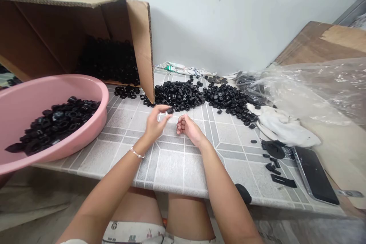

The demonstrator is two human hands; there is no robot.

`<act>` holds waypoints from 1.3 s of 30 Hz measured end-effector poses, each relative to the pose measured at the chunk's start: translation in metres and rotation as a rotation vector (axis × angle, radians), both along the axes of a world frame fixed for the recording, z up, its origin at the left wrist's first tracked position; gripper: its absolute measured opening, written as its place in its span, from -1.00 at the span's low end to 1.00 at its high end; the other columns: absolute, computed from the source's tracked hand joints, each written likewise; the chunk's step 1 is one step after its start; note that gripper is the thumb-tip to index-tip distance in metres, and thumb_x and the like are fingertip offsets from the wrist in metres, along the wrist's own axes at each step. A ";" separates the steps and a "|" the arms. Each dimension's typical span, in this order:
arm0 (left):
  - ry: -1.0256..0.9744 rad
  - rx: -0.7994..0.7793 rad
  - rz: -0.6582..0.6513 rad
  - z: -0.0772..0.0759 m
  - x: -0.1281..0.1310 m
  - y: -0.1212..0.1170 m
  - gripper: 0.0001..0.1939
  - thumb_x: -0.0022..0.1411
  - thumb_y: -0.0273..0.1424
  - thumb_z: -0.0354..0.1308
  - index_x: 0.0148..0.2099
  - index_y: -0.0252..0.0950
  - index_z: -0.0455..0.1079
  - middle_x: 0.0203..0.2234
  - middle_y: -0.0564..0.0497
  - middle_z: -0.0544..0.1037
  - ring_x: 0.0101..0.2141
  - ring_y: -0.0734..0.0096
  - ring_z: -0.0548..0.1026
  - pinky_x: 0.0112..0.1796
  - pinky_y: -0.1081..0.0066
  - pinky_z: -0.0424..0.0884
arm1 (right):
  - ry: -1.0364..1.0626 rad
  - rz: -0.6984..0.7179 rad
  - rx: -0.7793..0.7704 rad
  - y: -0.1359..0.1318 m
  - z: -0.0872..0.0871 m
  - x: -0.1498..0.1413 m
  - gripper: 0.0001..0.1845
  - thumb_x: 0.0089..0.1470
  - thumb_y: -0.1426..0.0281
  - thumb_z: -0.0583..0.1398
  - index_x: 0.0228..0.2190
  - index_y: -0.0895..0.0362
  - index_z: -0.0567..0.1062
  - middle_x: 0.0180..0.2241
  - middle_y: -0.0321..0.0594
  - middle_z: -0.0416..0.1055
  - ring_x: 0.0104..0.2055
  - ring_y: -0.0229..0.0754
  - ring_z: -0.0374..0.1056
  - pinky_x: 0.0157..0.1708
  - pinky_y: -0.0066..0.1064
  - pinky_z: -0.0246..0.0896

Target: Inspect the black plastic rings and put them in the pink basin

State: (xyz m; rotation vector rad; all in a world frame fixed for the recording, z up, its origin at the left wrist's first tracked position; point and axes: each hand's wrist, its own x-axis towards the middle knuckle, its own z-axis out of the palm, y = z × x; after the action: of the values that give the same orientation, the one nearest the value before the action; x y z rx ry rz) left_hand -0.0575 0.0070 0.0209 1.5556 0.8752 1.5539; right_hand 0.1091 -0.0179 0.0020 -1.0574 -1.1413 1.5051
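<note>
Black hex nut (170,110), just one, pinched at the fingertips of the left hand (154,122), right over the tabletop (183,167)! Close beside it, the right hand (188,127) is curled nearly shut, with nothing showing in it. Two hands, one nut in play, and a thin chain bracelet (137,153) on the left wrist.

Moving out, straight ahead are two big heaps of nuts (178,95) (228,101), almost touching, far too many to count, with strays scattered around them. Further left sits one small cluster (127,91), about a dozen or so. Over on the left, one pink plastic basin (103,99) overhangs the tabletop edge, holding a mound of nuts (54,126). Behind it, one cardboard box (140,45) lies on its side, open toward the person, with a dark mass of nuts (108,63) inside.

To the right, there's one crumpled white cloth (286,129), one clear plastic sheet (314,91), and a loose group of flat black parts (273,149). Last out, one dark phone-like slab (314,175) lies near the tabletop's right edge.
</note>
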 end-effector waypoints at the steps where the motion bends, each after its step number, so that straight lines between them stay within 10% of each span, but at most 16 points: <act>1: -0.149 0.000 0.096 0.007 -0.006 0.004 -0.73 0.02 -0.36 0.35 -0.18 -0.24 0.44 -0.23 -0.06 0.50 -0.18 0.34 0.46 -0.07 0.35 0.34 | -0.038 -0.039 0.005 0.001 -0.001 0.003 -0.46 0.01 -0.17 0.03 -0.40 0.07 0.26 -0.56 -0.38 0.24 -0.54 -0.28 0.26 -0.44 -0.38 0.25; 7: -0.829 -0.028 0.305 0.040 -0.057 0.028 -0.67 0.32 -0.12 0.01 -0.24 -0.29 0.37 -0.45 0.04 0.49 -0.42 0.56 0.45 -0.31 0.53 0.36 | -0.330 -0.188 0.121 0.007 -0.016 0.009 -0.71 0.06 0.10 0.10 -0.34 0.05 0.28 -0.57 -0.44 0.27 -0.49 -0.27 0.31 -0.35 -0.37 0.23; 14: -1.061 -0.170 0.185 0.036 -0.086 0.034 -0.61 0.37 -0.12 -0.08 -0.34 -0.28 0.35 -0.48 0.04 0.51 -0.43 0.61 0.47 -0.36 0.58 0.38 | -0.467 -0.123 0.180 0.004 -0.017 0.006 -0.78 0.08 0.17 0.06 -0.37 0.06 0.33 -0.54 -0.41 0.26 -0.45 -0.24 0.28 -0.32 -0.36 0.18; 27: -0.971 -0.124 -0.046 0.058 -0.084 0.009 -0.48 0.45 -0.26 -0.40 0.02 -0.09 0.41 0.15 0.03 0.39 0.18 0.46 0.30 0.05 0.39 0.32 | -0.486 -0.136 0.140 0.009 -0.019 0.006 -0.76 0.04 0.16 0.09 -0.39 0.08 0.37 -0.52 -0.34 0.32 -0.44 -0.21 0.30 -0.33 -0.33 0.23; 33: -0.872 -0.377 -0.155 0.033 -0.066 0.023 -0.49 0.41 -0.13 -0.32 -0.02 -0.17 0.43 0.02 -0.05 0.49 -0.05 0.42 0.47 -0.08 0.40 0.38 | -0.741 -0.567 0.353 0.068 -0.015 0.022 -0.81 -0.06 0.36 0.12 -0.36 0.15 0.45 -0.20 -0.03 0.41 -0.26 -0.08 0.35 -0.08 -0.12 0.23; 39: -0.228 -0.560 -0.285 -0.001 -0.016 0.009 -0.50 0.34 -0.06 -0.12 -0.10 -0.33 0.46 -0.19 -0.15 0.59 -0.18 0.32 0.51 -0.11 0.35 0.34 | -0.559 -0.499 0.277 0.075 -0.032 0.031 -0.80 -0.13 0.26 0.21 -0.43 0.12 0.42 -0.42 -0.19 0.42 -0.40 -0.13 0.35 -0.23 -0.16 0.29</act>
State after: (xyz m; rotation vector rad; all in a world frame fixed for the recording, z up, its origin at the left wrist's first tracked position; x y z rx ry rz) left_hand -0.0738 0.0163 0.0199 1.0252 0.8251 1.1265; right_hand 0.1401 0.0568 -0.0298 -1.4774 -1.2863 0.6528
